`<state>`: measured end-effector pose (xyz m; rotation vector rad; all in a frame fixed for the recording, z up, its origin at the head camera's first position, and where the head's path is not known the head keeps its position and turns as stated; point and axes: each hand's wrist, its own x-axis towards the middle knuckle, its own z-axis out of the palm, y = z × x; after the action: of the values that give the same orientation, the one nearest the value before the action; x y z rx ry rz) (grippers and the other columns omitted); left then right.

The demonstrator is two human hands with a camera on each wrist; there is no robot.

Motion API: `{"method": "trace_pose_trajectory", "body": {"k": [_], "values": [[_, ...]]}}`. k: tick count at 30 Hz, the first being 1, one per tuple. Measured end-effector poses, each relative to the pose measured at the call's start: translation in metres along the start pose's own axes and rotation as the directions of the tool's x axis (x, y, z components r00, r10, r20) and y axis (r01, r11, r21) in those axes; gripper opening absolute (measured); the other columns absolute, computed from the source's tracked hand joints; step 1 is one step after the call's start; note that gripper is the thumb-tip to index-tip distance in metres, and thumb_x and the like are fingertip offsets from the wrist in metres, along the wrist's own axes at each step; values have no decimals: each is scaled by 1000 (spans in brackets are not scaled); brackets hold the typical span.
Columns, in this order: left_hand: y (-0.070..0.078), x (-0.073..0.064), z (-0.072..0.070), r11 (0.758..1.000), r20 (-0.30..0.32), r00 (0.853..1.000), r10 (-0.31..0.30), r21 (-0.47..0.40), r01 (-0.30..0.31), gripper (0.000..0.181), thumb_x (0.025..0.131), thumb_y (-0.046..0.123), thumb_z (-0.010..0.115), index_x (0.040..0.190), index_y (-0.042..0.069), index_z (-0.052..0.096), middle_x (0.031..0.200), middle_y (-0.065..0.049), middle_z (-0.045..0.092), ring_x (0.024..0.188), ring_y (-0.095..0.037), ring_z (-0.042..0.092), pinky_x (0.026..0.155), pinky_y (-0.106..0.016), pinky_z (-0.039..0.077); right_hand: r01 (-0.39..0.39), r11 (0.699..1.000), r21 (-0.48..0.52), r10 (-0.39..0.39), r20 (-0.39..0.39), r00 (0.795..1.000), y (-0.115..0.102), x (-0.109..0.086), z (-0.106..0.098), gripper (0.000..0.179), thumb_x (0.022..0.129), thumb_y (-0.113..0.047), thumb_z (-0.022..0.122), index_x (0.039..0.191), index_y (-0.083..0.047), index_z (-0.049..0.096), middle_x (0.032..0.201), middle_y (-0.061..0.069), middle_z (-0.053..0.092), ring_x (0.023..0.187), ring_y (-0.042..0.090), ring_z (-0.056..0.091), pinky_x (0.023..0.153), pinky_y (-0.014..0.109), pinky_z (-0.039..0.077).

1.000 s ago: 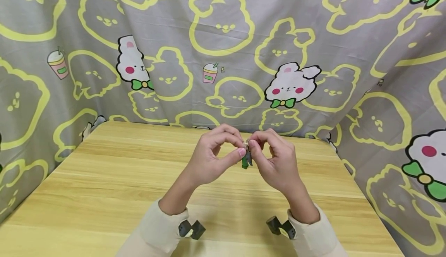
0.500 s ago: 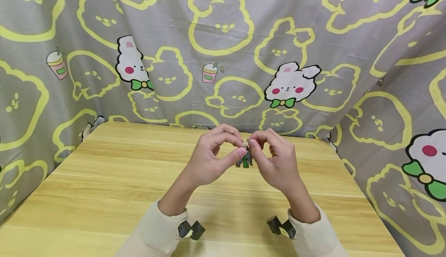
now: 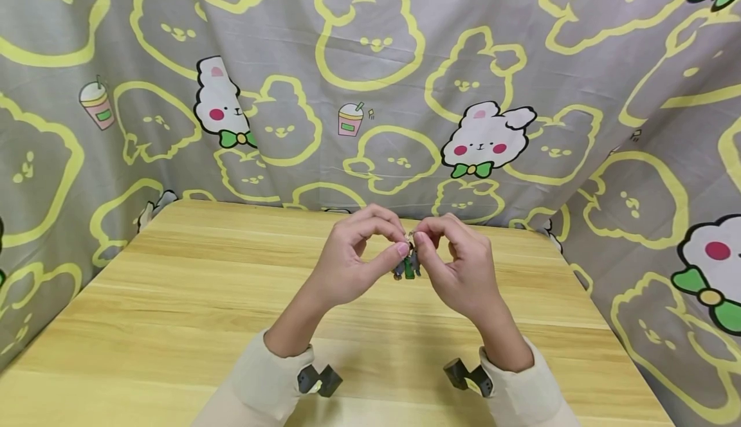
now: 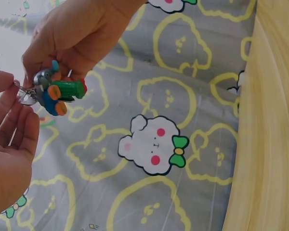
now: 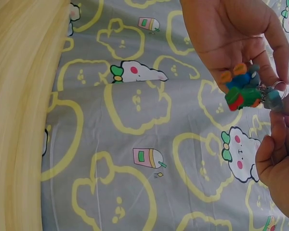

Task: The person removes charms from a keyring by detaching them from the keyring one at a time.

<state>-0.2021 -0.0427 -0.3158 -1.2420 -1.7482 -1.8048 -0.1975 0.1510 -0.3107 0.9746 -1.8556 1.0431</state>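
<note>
Above the wooden surface (image 3: pixel 173 298), before a bunny-print cloth (image 3: pixel 370 92), left hand (image 3: pixel 347 266) and right hand (image 3: pixel 457 272) each pinch a keyring (image 4: pixel 26 96) carrying small toys (image 3: pixel 408 267), apparently mid-threading; easing the ring's coil apart seems next.

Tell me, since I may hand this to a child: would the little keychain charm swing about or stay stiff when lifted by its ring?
Probably it swings: the charm hangs below the small metal ring pinched by the left hand and right hand, so the joint looks loose. It seems light, as fingertips alone carry it. Its small coloured pieces look hard, likely plastic, so hardly floppy.
</note>
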Motion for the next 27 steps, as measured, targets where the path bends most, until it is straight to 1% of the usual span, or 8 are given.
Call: {"method": "trace_pose_trajectory", "body": {"k": [4, 8, 15, 20, 24, 27], "values": [[1, 0, 0, 1000, -6, 1000, -6, 0, 6, 8, 89, -9, 69, 93, -2, 71, 103, -12, 62, 100, -29, 60, 83, -33, 57, 1, 1000, -5, -1, 6, 1000, 0, 0, -1, 8, 98, -10, 64, 94, -5, 69, 76, -1, 59, 67, 9, 49, 49, 26, 29], [1, 0, 0, 1000, -2, 1000, -7, -6, 7, 6, 90, -8, 70, 93, -3, 71, 103, -12, 61, 100, -29, 59, 82, -33, 57, -7, 1000, -7, 7, 8, 1000, 0, 0, -1, 11, 99, -11, 64, 93, -3, 69, 77, 0, 59, 67, 9, 50, 51, 23, 29], [0, 0, 0, 1000, -5, 1000, -6, 3, 6, 6, 90, -8, 70, 93, -3, 71, 103, -12, 62, 101, -29, 60, 87, -34, 56, -4, 1000, -15, 4, 23, 1000, 1, 0, -1, 11, 99, -12, 63, 95, -3, 69, 79, -1, 60, 69, 9, 51, 53, 20, 30], [0, 0, 0, 1000, -4, 1000, -4, 0, 4, 2, 92, -3, 70, 93, -5, 71, 103, -12, 62, 101, -29, 59, 86, -34, 56, -5, 1000, -13, 5, 23, 1000, 2, 0, 0, 14, 100, -13, 63, 94, -2, 69, 79, 0, 61, 69, 9, 52, 54, 20, 31], [0, 0, 0, 1000, -5, 1000, 2, 0, -2, 4, 93, -1, 70, 92, -5, 71, 103, -13, 61, 101, -29, 59, 86, -34, 56, -9, 1000, -4, 9, 14, 1000, 2, -1, 1, 10, 99, -10, 65, 94, -2, 69, 79, 1, 61, 69, 11, 52, 54, 20, 33], [0, 0, 1, 1000, -6, 1000, 4, 3, -4, 1, 92, -3, 70, 92, -4, 71, 103, -12, 61, 101, -29, 59, 85, -33, 56, -14, 1000, 0, 14, 12, 1000, 2, -1, 1, 10, 99, -10, 65, 94, -2, 69, 79, 2, 61, 69, 11, 53, 55, 20, 34]]}}
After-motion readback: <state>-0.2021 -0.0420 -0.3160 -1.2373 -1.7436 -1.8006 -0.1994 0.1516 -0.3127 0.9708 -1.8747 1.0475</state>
